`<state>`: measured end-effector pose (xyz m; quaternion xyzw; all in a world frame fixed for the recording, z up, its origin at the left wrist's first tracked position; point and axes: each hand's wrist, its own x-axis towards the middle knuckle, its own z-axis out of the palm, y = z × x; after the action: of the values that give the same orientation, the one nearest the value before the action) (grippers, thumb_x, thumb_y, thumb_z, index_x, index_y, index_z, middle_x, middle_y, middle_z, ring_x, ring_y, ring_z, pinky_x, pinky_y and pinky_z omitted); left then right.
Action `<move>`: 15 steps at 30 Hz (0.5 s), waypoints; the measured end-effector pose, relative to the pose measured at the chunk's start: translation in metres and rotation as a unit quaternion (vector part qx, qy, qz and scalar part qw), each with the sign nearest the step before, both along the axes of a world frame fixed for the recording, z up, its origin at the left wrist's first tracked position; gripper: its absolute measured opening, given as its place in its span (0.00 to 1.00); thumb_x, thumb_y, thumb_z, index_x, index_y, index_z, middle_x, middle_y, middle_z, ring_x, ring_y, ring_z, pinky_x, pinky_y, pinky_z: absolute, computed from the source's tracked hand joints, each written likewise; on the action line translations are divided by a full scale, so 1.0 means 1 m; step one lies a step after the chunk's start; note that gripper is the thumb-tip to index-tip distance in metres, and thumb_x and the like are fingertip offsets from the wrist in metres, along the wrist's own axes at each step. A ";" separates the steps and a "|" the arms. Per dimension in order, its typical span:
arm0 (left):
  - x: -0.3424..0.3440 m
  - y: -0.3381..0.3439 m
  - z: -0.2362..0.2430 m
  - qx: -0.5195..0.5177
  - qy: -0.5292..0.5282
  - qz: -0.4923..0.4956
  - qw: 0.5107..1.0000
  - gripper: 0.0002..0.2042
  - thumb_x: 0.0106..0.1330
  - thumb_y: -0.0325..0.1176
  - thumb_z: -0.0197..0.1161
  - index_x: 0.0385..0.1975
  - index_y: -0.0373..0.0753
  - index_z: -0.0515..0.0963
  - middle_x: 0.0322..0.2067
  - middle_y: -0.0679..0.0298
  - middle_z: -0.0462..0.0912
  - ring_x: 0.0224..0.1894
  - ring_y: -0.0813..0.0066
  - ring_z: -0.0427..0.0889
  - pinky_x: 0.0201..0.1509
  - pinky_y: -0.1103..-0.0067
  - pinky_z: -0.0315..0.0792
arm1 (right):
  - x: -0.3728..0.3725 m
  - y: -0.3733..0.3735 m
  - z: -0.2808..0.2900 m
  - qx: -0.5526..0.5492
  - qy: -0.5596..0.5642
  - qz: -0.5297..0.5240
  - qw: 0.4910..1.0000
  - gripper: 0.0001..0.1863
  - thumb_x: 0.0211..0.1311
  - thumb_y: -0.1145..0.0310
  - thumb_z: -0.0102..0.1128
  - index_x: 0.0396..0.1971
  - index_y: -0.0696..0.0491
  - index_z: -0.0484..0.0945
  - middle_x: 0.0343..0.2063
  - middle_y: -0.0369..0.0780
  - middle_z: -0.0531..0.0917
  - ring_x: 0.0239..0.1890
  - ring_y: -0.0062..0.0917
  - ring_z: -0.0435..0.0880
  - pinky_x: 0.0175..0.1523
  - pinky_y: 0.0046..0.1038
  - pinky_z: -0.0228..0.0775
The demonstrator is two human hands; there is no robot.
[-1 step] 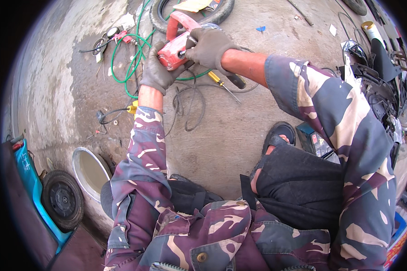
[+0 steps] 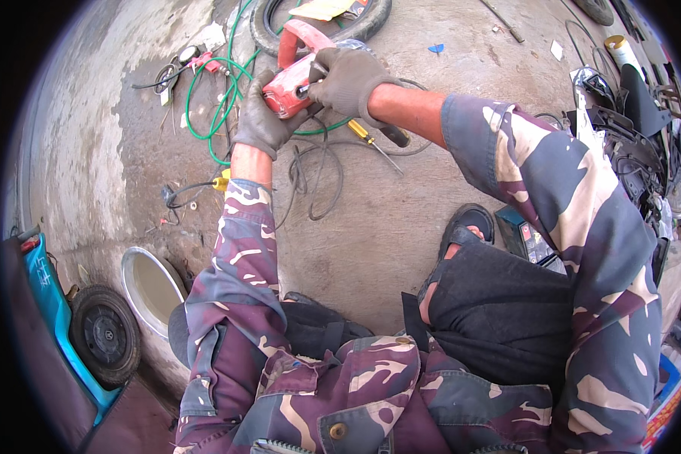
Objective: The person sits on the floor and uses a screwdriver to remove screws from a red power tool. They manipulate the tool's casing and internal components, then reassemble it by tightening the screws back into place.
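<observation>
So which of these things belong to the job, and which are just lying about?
Seems part of the job:
red tool
gloved left hand, holding it
gloved right hand, against it

Apparently lying about, unheld:
green hose
yellow-handled screwdriver
tyre
pale-rimmed basin

We list: white characters [image 2: 42,273] on the teal panel [image 2: 53,296], left of the black wheel [image 2: 98,331]; a small emblem [image 2: 109,334] at that wheel's hub. We find neither clearly legible.
</observation>
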<state>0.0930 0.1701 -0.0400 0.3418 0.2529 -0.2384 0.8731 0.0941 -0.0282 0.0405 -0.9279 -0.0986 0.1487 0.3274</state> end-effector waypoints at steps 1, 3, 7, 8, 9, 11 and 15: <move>0.001 0.001 -0.001 -0.001 0.003 0.005 1.000 0.26 0.79 0.52 0.48 0.70 0.46 0.70 0.66 0.59 0.78 0.66 0.55 0.79 0.67 0.48 0.73 | -0.003 0.003 -0.002 0.001 -0.054 -0.002 0.999 0.15 0.56 0.55 0.68 0.38 0.49 0.86 0.36 0.44 0.90 0.42 0.40 0.90 0.51 0.39 0.80; 0.001 0.002 -0.002 -0.005 0.004 0.011 1.000 0.25 0.77 0.52 0.52 0.67 0.46 0.72 0.63 0.59 0.81 0.63 0.56 0.81 0.65 0.52 0.76 | -0.005 0.006 -0.003 -0.015 -0.048 0.013 0.999 0.20 0.58 0.54 0.68 0.47 0.48 0.85 0.44 0.44 0.90 0.49 0.40 0.89 0.56 0.39 0.79; 0.001 0.001 0.001 0.007 0.014 0.017 1.000 0.23 0.76 0.51 0.54 0.64 0.46 0.75 0.59 0.60 0.84 0.60 0.58 0.83 0.62 0.54 0.79 | -0.012 0.007 -0.002 -0.026 -0.058 0.017 0.998 0.20 0.60 0.57 0.65 0.50 0.48 0.85 0.48 0.44 0.90 0.53 0.40 0.89 0.58 0.41 0.80; 0.001 0.001 0.002 0.007 0.010 0.011 1.000 0.24 0.78 0.51 0.52 0.66 0.46 0.73 0.62 0.59 0.82 0.62 0.56 0.82 0.64 0.52 0.77 | -0.013 0.007 -0.002 -0.018 -0.069 0.017 0.997 0.19 0.60 0.58 0.64 0.50 0.48 0.85 0.48 0.44 0.90 0.53 0.40 0.89 0.58 0.42 0.80; 0.001 0.000 0.003 0.012 0.011 0.010 1.000 0.25 0.79 0.52 0.49 0.68 0.45 0.71 0.64 0.58 0.80 0.64 0.55 0.80 0.66 0.50 0.75 | -0.013 0.007 -0.002 -0.020 -0.073 0.016 0.997 0.19 0.61 0.58 0.64 0.50 0.48 0.85 0.48 0.43 0.90 0.53 0.40 0.89 0.58 0.41 0.80; 0.001 -0.001 0.005 0.017 0.011 0.010 1.000 0.26 0.81 0.52 0.47 0.70 0.44 0.69 0.65 0.57 0.79 0.66 0.54 0.79 0.68 0.47 0.73 | -0.014 0.007 -0.003 -0.014 -0.087 0.018 0.996 0.18 0.61 0.58 0.63 0.50 0.47 0.85 0.48 0.43 0.90 0.53 0.40 0.89 0.58 0.41 0.80; 0.002 -0.001 0.004 0.007 0.009 0.011 1.000 0.25 0.81 0.52 0.47 0.69 0.44 0.70 0.64 0.57 0.80 0.64 0.54 0.80 0.67 0.47 0.74 | -0.016 0.008 -0.007 -0.002 -0.134 0.024 0.991 0.14 0.64 0.59 0.63 0.46 0.48 0.85 0.44 0.45 0.90 0.49 0.42 0.89 0.56 0.41 0.80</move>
<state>0.0947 0.1693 -0.0357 0.3426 0.2664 -0.2301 0.8710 0.0779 -0.0202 0.0336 -0.9374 -0.1637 0.0313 0.3058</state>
